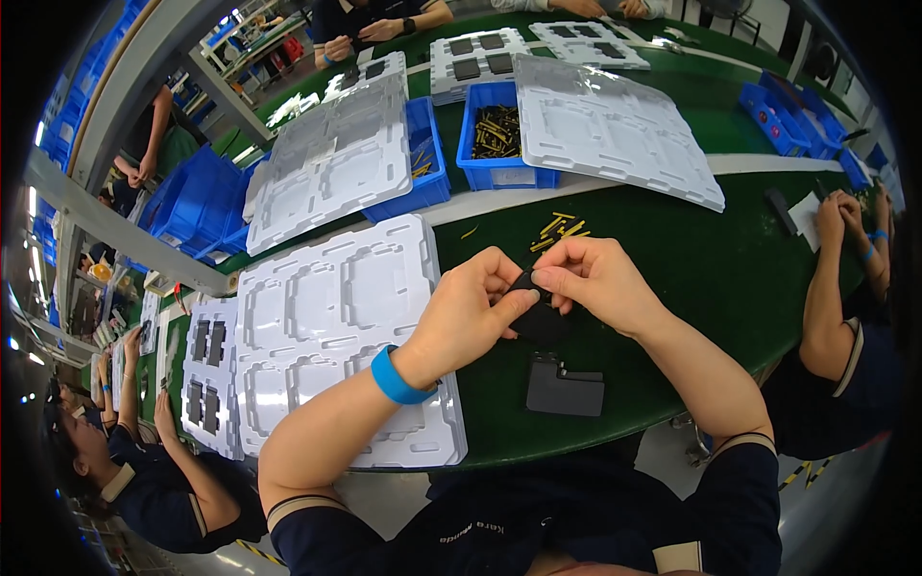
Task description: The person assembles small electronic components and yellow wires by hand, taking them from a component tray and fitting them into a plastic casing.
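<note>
Above the green table, my left hand [475,302] and my right hand [600,283] meet at a small black flat part [541,324]. Both are closed on it, thumbs on top at its upper edge; my fingers cover much of its outline, and I cannot make out any small piece between the right fingertips. Nearer me lies a dark grey rectangular part [565,387] with a notched upper corner, flat on the table. Just beyond my hands is a loose pile of yellow-and-black strips [557,232].
A stack of white moulded trays [341,326] stands left of my hands. Farther back, blue bins [509,178] hold more strips, with a white tray [615,125] leaning on one. Co-workers' arms [834,278] show at the right, left and far side.
</note>
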The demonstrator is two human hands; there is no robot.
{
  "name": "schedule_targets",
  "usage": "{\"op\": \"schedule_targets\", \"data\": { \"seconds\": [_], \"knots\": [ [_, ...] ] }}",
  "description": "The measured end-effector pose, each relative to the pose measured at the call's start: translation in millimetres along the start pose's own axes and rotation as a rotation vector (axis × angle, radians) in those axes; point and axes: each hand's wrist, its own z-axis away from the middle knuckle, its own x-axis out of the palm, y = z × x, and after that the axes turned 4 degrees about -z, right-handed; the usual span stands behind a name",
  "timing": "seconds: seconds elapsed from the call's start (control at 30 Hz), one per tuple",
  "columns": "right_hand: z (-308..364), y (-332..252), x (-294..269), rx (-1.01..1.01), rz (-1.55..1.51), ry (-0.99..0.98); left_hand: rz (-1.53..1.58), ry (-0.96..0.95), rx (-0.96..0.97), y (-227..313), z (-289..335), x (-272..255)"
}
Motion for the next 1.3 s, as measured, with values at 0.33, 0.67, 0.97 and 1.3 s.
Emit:
{"op": "schedule_targets", "data": {
  "seconds": [0.33,0.67,0.97,1.3],
  "knots": [
    [-1.8,5.5,-1.7,0.026,0.049,-0.074,-0.018,-0.087,-0.064,0.0,-1.7,-6.5],
    [-5.9,14.4,-8.6,0.075,-0.140,-0.143,-0.044,-0.113,-0.011,-1.2,-0.4,-5.4],
    [-11.4,15.0,-16.3,0.129,-0.261,-0.210,0.083,-0.096,-0.035,-0.6,-0.4,-12.3],
    [-8.6,14.9,-7.2,0.006,-0.139,-0.165,0.030,-0.056,-0.033,4.3,0.0,-11.2]
  ]
}}
